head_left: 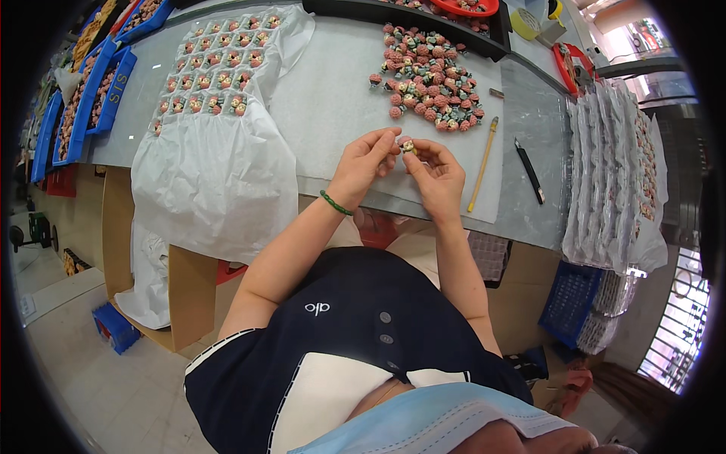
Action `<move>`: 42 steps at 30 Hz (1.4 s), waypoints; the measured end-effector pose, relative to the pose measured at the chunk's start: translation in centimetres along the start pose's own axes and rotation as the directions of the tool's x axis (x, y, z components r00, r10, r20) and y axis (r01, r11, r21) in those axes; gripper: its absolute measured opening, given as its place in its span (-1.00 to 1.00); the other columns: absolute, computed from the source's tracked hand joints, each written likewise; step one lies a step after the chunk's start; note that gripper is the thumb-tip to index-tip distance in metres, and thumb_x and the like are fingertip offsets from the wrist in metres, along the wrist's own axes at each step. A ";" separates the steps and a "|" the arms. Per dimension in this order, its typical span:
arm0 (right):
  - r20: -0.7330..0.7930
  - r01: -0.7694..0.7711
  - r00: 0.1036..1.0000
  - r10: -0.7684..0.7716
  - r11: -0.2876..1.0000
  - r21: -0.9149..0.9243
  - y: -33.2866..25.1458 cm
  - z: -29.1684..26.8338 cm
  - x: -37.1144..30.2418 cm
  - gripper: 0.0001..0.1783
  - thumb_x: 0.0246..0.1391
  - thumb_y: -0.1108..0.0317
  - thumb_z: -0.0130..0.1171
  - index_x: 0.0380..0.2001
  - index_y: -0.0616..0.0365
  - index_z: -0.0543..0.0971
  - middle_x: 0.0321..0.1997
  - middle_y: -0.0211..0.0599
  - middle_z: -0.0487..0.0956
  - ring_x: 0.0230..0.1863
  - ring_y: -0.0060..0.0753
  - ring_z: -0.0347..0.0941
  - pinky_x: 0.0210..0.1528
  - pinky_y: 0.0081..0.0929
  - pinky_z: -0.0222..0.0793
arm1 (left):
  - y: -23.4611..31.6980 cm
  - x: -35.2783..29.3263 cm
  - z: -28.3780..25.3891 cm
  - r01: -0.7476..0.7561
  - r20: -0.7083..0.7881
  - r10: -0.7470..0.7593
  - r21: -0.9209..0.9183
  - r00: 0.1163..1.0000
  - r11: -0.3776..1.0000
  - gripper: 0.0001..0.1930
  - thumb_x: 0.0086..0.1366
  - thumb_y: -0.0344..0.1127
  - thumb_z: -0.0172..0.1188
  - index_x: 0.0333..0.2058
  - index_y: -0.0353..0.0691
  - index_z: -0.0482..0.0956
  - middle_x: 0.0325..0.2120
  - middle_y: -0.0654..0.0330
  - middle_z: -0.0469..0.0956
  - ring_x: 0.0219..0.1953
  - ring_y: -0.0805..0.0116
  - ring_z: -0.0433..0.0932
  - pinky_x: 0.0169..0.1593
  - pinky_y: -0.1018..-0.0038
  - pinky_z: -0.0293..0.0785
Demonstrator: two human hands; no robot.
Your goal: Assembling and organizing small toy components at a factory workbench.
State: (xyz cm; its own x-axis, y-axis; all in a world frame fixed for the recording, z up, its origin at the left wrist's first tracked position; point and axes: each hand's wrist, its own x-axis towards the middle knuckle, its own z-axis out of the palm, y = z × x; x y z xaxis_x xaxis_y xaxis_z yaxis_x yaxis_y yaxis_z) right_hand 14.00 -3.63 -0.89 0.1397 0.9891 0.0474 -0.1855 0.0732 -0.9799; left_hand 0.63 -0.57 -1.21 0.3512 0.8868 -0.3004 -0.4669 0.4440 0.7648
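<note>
Between the thumb and fingers of my right hand [437,175] is a small painted figurine [408,146] with a pinkish-red top, held just above the table's front edge. Close beside it, my left hand [366,163] has its thumb and fingertips pinched together near the figurine. Whether anything small sits in that pinch is hidden. Beyond my hands lies a loose pile of similar figurines [435,79] on white sheeting [325,98]. To the left, a clear compartment tray [215,68] holds rows of figurines, with thin white wrapping under and in front of it.
A yellow brush or pencil [482,166] and a black pen-like knife [529,172] lie right of my hands. Stacked filled trays [609,174] stand at the table's right end. Blue bins [113,91] of figurines sit far left; a black tray [408,17] borders the back.
</note>
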 end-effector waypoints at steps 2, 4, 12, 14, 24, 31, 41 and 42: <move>-0.003 -0.012 1.000 0.012 1.000 0.018 0.9 -0.1 -0.4 -0.74 -0.07 0.59 0.08 -0.23 0.37 0.40 -0.32 -0.25 0.48 -0.35 -0.56 0.40 -0.36 -0.67 0.39 | -0.1 0.4 0.0 -0.012 0.093 -0.004 0.174 0.996 0.985 -0.73 0.24 -0.24 -0.05 -0.20 -0.32 0.42 -0.52 0.35 0.37 -0.51 0.63 0.28 -0.48 0.73 0.18; -0.006 -0.023 1.000 0.023 0.999 0.038 1.4 -0.3 -0.6 -0.74 -0.05 0.57 0.07 -0.22 0.37 0.40 -0.33 -0.24 0.48 -0.36 -0.56 0.41 -0.35 -0.66 0.40 | -0.4 0.7 -0.4 0.002 0.082 -0.013 0.130 0.997 0.992 -0.74 0.23 -0.24 -0.02 -0.22 -0.32 0.42 -0.56 0.35 0.37 -0.55 0.64 0.27 -0.49 0.74 0.18; 0.029 -0.033 0.999 0.033 0.999 0.008 1.2 -1.2 -0.6 -0.77 0.11 0.45 -0.12 -0.21 0.37 0.40 -0.37 -0.19 0.49 -0.40 -0.52 0.45 -0.35 -0.65 0.40 | -0.8 1.2 -0.2 0.004 0.055 -0.005 0.007 0.998 1.000 -0.77 0.22 -0.25 0.01 -0.29 -0.32 0.44 -0.59 0.36 0.36 -0.57 0.65 0.26 -0.50 0.74 0.19; 0.024 -0.040 0.999 0.040 0.999 0.022 1.3 -1.2 -0.5 -0.77 0.10 0.46 -0.10 -0.21 0.37 0.40 -0.37 -0.19 0.49 -0.40 -0.52 0.45 -0.35 -0.65 0.40 | -0.8 1.2 -0.3 0.000 0.081 -0.001 0.012 0.997 1.000 -0.77 0.21 -0.25 0.02 -0.28 -0.32 0.44 -0.57 0.35 0.38 -0.56 0.65 0.27 -0.49 0.74 0.20; -0.008 -0.025 1.000 0.025 0.999 0.030 1.4 -1.2 -0.5 -0.81 0.05 0.47 -0.01 -0.27 0.36 0.42 -0.39 -0.21 0.49 -0.42 -0.50 0.45 -0.37 -0.65 0.41 | -0.6 1.1 -0.2 0.013 0.081 -0.016 0.029 0.997 0.999 -0.77 0.20 -0.28 0.04 -0.27 -0.32 0.45 -0.55 0.35 0.40 -0.54 0.65 0.29 -0.48 0.73 0.21; -0.002 -0.036 0.999 0.036 0.997 0.062 1.5 -1.1 -0.5 -0.82 0.02 0.48 0.03 -0.29 0.36 0.43 -0.40 -0.22 0.49 -0.42 -0.50 0.45 -0.37 -0.65 0.41 | -0.6 1.0 -0.4 0.001 0.113 -0.003 0.020 0.994 1.000 -0.76 0.19 -0.30 0.04 -0.23 -0.34 0.46 -0.53 0.34 0.42 -0.52 0.65 0.30 -0.47 0.73 0.22; -0.010 0.001 1.000 -0.001 1.000 0.019 1.9 -1.3 -0.7 -0.81 -0.06 0.52 0.11 -0.32 0.37 0.44 -0.41 -0.24 0.50 -0.42 -0.54 0.44 -0.36 -0.67 0.40 | -0.7 1.1 -0.6 0.019 0.143 -0.019 0.004 0.990 1.000 -0.76 0.20 -0.34 0.01 -0.21 -0.36 0.45 -0.50 0.34 0.42 -0.50 0.63 0.31 -0.44 0.72 0.23; -0.016 0.003 1.000 -0.003 1.000 0.000 1.8 -1.3 -0.7 -0.81 -0.06 0.53 0.12 -0.32 0.37 0.44 -0.41 -0.25 0.50 -0.41 -0.55 0.44 -0.35 -0.68 0.40 | -0.6 1.0 -0.5 0.019 0.143 -0.020 0.004 0.990 1.000 -0.76 0.20 -0.34 0.01 -0.21 -0.36 0.45 -0.50 0.34 0.42 -0.50 0.63 0.31 -0.44 0.72 0.23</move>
State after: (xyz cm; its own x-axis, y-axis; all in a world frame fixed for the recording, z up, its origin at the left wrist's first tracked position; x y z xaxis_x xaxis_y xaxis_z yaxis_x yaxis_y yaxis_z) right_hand 14.84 -4.37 -2.98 0.1557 0.9867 0.0474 -0.1846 0.0762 -0.9798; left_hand 0.86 0.14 -2.28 0.4725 0.8506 -0.2309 -0.4571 0.4605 0.7610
